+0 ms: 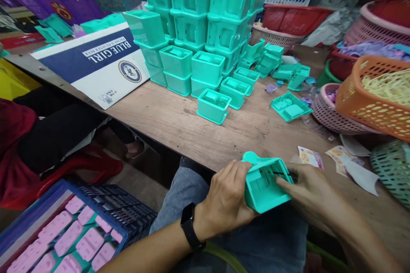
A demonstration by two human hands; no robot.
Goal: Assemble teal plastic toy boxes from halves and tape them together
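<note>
My left hand (229,194), with a dark watch on its wrist, is wrapped round the left side of a turquoise plastic box (267,196). The box is held tilted above my lap at the table's front edge, its open side facing me. My right hand (307,187) pinches the box's right wall, thumb at the opening and fingers behind. A thin dark line shows by that wall; I cannot make out what it is. Beyond them on the table stand more turquoise boxes (209,108), stacked high at the back. A loose turquoise part (291,106) lies at the right.
A white and blue carton (96,64) leans at the left. Baskets, among them an orange one (368,87) with pale shreds, line the right. Printed papers (310,157) lie near my right hand. A crate (118,217) of pink and turquoise pieces stands lower left, near a seated person (57,128).
</note>
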